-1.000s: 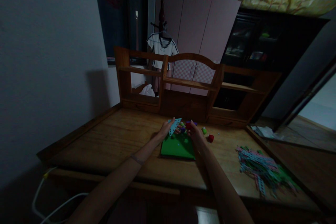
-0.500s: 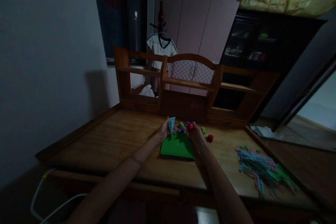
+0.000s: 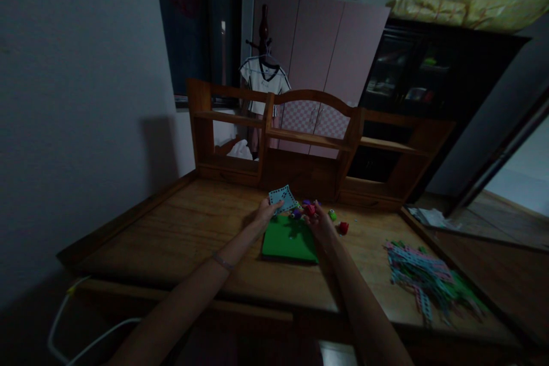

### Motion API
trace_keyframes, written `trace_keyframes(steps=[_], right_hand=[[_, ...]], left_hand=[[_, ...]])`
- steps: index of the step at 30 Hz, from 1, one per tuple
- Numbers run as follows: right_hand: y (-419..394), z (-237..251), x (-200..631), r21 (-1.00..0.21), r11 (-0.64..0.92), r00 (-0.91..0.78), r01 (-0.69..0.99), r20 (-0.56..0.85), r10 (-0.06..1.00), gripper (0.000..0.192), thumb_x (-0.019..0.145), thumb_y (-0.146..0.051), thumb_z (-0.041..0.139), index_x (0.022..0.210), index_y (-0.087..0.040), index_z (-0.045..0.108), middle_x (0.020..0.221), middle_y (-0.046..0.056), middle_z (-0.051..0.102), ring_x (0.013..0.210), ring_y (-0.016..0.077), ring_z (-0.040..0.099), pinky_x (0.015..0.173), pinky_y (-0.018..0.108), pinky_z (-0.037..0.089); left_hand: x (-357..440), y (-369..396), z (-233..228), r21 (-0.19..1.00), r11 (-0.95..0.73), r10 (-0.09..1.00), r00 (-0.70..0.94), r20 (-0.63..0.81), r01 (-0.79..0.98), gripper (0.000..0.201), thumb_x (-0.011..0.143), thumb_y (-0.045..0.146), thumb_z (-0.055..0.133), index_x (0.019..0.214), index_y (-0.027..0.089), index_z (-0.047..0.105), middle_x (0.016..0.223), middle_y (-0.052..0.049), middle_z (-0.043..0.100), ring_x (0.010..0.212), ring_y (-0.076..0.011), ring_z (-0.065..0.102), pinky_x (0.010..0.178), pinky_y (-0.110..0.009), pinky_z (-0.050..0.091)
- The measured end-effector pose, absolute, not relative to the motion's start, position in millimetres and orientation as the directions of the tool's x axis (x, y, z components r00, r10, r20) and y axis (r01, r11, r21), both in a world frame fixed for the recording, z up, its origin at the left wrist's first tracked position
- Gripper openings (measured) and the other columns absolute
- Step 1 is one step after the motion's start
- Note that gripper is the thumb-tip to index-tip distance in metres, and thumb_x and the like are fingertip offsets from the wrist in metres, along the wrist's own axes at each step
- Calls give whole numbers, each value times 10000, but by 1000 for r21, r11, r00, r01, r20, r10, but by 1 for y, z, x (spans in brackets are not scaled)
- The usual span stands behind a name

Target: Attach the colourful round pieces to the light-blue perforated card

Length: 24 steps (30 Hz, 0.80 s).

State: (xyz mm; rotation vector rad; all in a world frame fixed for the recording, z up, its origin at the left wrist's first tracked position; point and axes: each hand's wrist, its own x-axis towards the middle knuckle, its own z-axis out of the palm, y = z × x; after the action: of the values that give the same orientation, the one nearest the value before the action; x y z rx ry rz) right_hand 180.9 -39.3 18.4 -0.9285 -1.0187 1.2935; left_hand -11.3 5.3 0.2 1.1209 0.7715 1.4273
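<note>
My left hand [image 3: 266, 210] holds a pale blue perforated plate [image 3: 282, 198] by its edge, lifted a little above the far end of a green square board [image 3: 288, 242] that lies flat on the wooden desk [image 3: 189, 229]. My right hand [image 3: 318, 218] pinches a small red piece [image 3: 309, 210] just right of the blue plate. Small purple and green pieces [image 3: 297, 213] sit between the two hands. A green piece [image 3: 332, 215] and a red piece [image 3: 343, 227] lie on the desk to the right of my right hand.
A heap of coloured perforated strips [image 3: 424, 277] lies on the desk's right side. A wooden shelf hutch [image 3: 309, 137] stands along the back edge. A white cable [image 3: 72, 326] hangs below the desk at lower left. The room is dim.
The blue plate in my left hand has turned from edge-on to showing its flat face. Both hands stay near the far end of the green board.
</note>
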Motion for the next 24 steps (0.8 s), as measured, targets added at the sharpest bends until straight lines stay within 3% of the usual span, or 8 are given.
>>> trace_keyframes(steps=[5,9,16,24], right_hand=[[-39,17,181,-946,83,13,-313,84,996,356,642,-532,666,790,-211,628,869,80,637,742,231,582,550,324,444],[-40,13,181,-963,114,24,-246,111,994,352,558,-372,760,854,-211,658,859,49,639,656,180,547,505,272,397],[-45,14,179,-968,146,15,-202,146,989,334,592,-374,735,867,-194,673,763,36,627,520,110,452,437,230,313],[-39,9,180,-970,135,30,-203,131,991,259,597,-354,728,794,-193,677,780,37,646,528,112,473,471,239,347]], left_hand=[[-12,11,-4,926,-160,983,34,183,-342,443,544,338,756,893,97,628,811,-74,664,687,-187,605,626,-287,492],[-11,9,-3,929,-158,985,6,170,-336,423,531,336,761,865,106,640,755,-63,664,667,-190,607,601,-278,485],[-11,11,-4,929,-159,985,14,174,-333,427,523,331,764,855,98,631,793,-78,662,625,-166,588,574,-264,472],[-10,11,-9,930,-178,980,27,197,-322,412,555,360,738,852,96,631,750,-66,647,583,-142,563,527,-231,443]])
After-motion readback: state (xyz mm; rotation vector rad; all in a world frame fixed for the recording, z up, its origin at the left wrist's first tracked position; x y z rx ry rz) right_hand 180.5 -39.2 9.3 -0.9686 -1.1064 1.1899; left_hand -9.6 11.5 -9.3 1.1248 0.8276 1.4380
